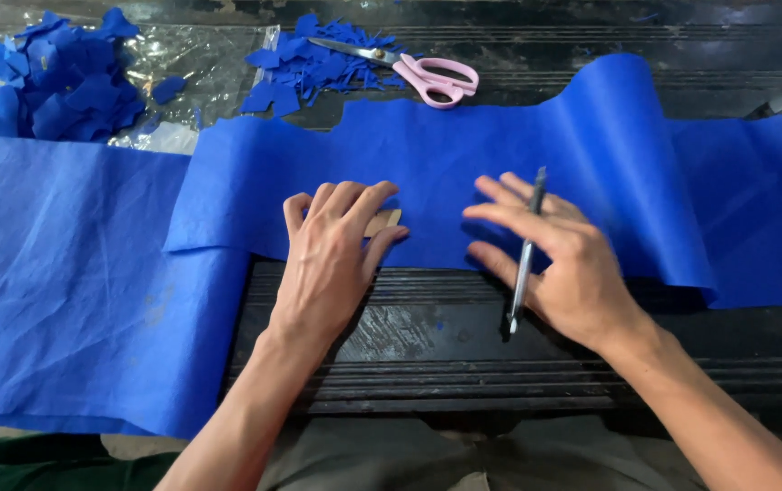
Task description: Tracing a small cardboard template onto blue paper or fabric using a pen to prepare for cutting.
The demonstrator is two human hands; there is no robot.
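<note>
Cloth: a long strip of thin royal-blue woven fabric (463, 173) lies across the dark ribbed metal worktable (445, 355), its long axis running left to right; the left end drapes toward the person, and a raised fold stands up on the right.
Left hand: the left hand (332, 259) presses flat, fingers spread, on the near edge of the fabric – it covers a small tan card-like piece (385, 220), only a corner of which shows. Not clenched; it pins rather than grips.
Right hand: the right hand (559, 264) rests open-palmed on the cloth just beside the left, with a slim grey pen-like tool (524, 259) pinched between two fingers. The tool's long axis runs near to far, one tip toward the person.
Handling, as a judgement: the fabric looks light, soft and limp, likely to wrinkle and slide on the metal – flat palm pressure near the edge probably suits it better than pinching.
Behind: pink-handled scissors (427, 75) lie on a scatter of small blue fabric offcuts (304, 68), blades pointing left; a larger heap of blue cut pieces (45, 77) sits on clear plastic sheeting (191, 59) at far left.
</note>
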